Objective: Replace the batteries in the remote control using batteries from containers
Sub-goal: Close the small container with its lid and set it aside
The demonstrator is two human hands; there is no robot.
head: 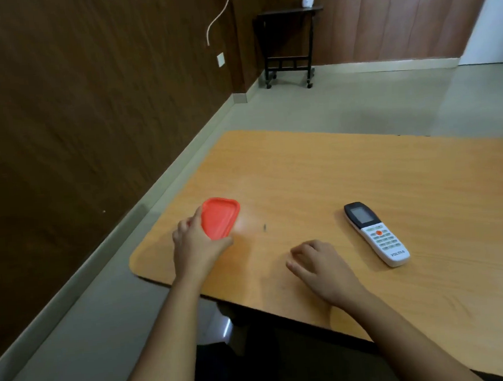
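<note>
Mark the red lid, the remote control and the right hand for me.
red lid [220, 217], head view, on its flat top face.
remote control [377, 233], head view, on the white body at the orange button.
right hand [318, 263], head view, on the back of the hand resting on the table.

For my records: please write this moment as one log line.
left hand: holding red lid | right hand: resting on table | remote: untouched, face up

Remote [376, 233]: white body, dark screen end, face up, flat on tabletop [362, 176]. Red lid [220, 217] tilted, near left edge.
</note>
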